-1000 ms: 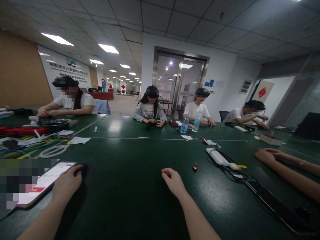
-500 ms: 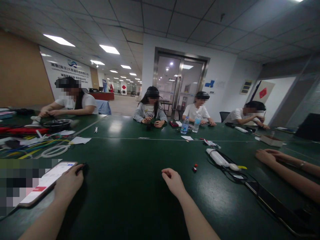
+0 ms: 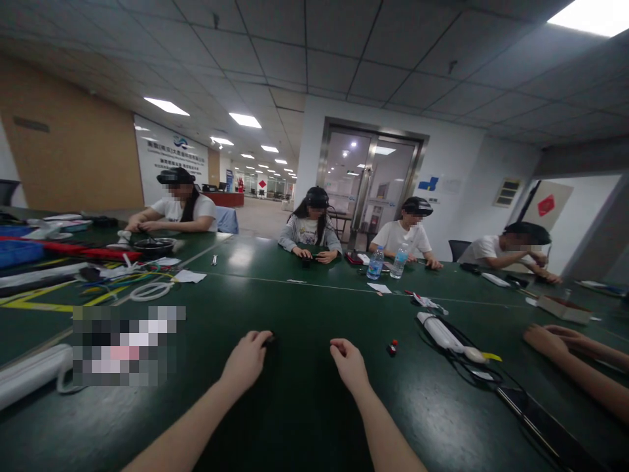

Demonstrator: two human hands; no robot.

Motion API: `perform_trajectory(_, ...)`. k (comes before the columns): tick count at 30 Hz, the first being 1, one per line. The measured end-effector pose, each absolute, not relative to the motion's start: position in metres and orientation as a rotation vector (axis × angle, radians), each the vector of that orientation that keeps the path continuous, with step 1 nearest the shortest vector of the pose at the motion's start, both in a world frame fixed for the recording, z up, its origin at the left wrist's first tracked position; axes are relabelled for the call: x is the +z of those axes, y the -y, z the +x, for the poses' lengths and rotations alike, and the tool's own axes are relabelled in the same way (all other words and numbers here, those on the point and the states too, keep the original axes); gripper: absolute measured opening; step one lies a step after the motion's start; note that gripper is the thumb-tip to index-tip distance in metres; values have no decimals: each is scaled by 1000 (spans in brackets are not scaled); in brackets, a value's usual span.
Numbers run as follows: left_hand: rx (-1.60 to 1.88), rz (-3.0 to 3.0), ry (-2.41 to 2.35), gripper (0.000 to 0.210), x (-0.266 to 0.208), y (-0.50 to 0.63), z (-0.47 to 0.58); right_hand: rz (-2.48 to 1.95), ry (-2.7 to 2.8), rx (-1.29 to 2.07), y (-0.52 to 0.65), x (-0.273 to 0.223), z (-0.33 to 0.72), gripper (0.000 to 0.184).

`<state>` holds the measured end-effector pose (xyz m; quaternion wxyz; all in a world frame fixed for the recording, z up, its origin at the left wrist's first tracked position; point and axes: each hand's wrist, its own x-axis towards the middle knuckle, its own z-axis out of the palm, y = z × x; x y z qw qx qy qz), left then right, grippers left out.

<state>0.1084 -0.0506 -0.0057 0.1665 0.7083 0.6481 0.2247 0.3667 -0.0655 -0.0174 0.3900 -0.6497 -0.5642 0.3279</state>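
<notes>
My left hand (image 3: 246,359) rests low over the green table, fingers closed on a small black object (image 3: 268,339) whose kind I cannot make out. A short gap to the right lies my right hand (image 3: 350,364), its fingers curled and thumb against them. Whatever the right fingers hold, if anything, is hidden. A small red and black piece (image 3: 392,347) lies on the table to the right of my right hand, apart from it.
A white power strip (image 3: 439,331) with black cables and a dark flat device (image 3: 535,426) lie to the right. Another person's hands (image 3: 548,344) rest beyond them. A pixelated patch (image 3: 128,347) covers something at left. Two water bottles (image 3: 376,263) stand farther back, where several people sit.
My left hand has moved right, from beside the phone to near my right hand, carrying the small black object. The view has tilted up and turned left. My right hand stays curled.
</notes>
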Motion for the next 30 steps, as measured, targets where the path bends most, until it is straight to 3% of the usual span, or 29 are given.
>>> perform_trajectory(5, 588, 1970, -1334, 60, -9, 80, 141, -1515, 1605, 901, 73, -7, 348, 27)
perform_trajectory(12, 576, 1987, -1112, 56, -11, 78, 124, -1395, 2091, 837, 99, 4, 322, 34)
perform_trajectory(15, 564, 2008, -1073, 54, -10, 75, 128, -1361, 2108, 782, 99, 4, 318, 23)
perform_trajectory(18, 536, 2008, -1052, 50, -5, 77, 129, -1317, 1913, 855, 91, 1, 324, 14)
perform_trajectory(24, 465, 1985, -1078, 47, -3, 77, 125, -1312, 906, 882, 67, -15, 367, 32)
perform_trajectory(30, 469, 2026, -1039, 40, -3, 77, 126, -1169, 556, 1099, 60, -27, 382, 34)
